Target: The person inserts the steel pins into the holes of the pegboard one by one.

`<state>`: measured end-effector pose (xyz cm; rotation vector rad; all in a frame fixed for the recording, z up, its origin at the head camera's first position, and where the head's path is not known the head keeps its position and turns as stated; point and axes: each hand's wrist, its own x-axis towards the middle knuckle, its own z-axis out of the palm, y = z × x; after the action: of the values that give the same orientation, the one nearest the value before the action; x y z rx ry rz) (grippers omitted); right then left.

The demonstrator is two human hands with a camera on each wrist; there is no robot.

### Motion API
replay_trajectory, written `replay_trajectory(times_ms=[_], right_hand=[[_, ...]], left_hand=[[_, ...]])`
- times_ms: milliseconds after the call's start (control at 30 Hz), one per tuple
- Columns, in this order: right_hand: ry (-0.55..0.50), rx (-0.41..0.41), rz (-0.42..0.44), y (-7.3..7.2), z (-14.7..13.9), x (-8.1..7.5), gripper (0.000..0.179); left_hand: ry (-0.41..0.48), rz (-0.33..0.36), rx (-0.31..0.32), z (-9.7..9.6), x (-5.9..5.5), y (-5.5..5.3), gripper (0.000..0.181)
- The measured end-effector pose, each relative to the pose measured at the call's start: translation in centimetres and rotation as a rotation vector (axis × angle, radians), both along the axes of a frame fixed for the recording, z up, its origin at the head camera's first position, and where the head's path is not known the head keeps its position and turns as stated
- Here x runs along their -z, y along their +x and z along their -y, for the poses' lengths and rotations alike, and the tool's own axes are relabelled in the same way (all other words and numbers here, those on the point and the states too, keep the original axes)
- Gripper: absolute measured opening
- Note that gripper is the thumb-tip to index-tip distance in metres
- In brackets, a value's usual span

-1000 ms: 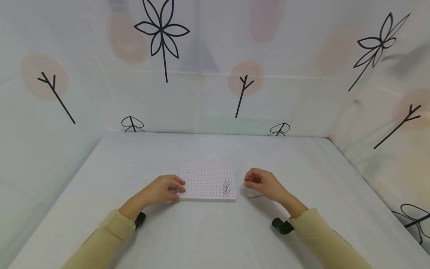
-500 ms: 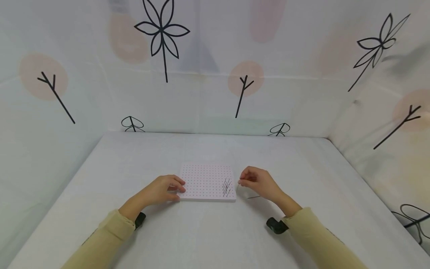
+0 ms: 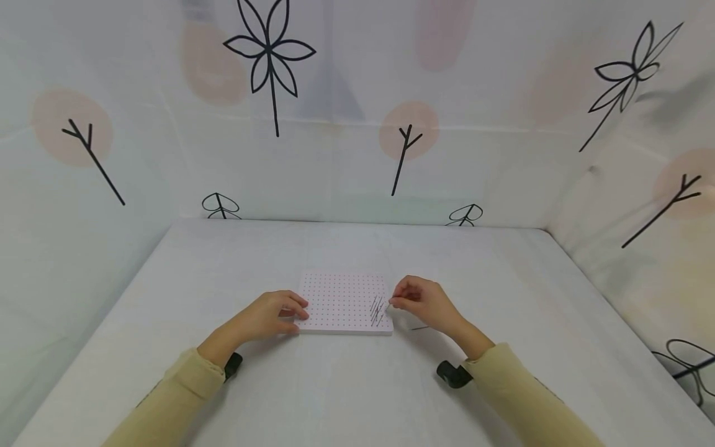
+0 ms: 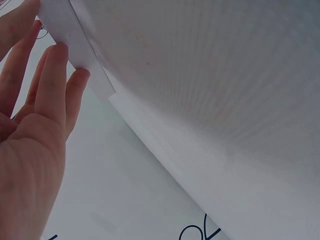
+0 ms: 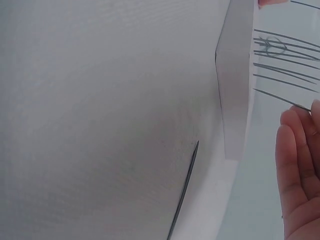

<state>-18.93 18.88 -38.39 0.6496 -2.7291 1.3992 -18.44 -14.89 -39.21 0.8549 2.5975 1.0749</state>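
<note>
A white pegboard with rows of small holes lies mid-table. Several thin dark needles stand in its right side, slightly tilted. My left hand rests against the board's left edge; in the left wrist view, its nearly straight fingers touch the side. My right hand is at the right edge, pinching a needle between thumb and fingertips. The held needle's far end meets the board's face in the right wrist view; whether it sits in a hole I cannot tell.
Another needle lies on the white-covered table to the right of the board, partly beneath my right hand in the head view. A patterned cloth backdrop rises behind the table and along its sides.
My right hand has moved left from the loose needles to the board's right edge, bringing one needle with it. The left hand and the board have stayed put.
</note>
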Motion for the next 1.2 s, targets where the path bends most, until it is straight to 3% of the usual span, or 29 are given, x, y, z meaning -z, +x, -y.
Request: replay_trajectory(times_ms=[533, 1200], right_hand=[[0.002, -0.018, -0.012, -0.1, 0.5, 0.1, 0.012], [0.055, -0.047, -0.017, -0.6, 1.1, 0.7, 0.011]], left_hand=[[0.002, -0.01, 0.021, 0.0, -0.1, 0.0, 0.018], [-0.013, 0.003, -0.012, -0.1, -0.1, 0.0, 0.019]])
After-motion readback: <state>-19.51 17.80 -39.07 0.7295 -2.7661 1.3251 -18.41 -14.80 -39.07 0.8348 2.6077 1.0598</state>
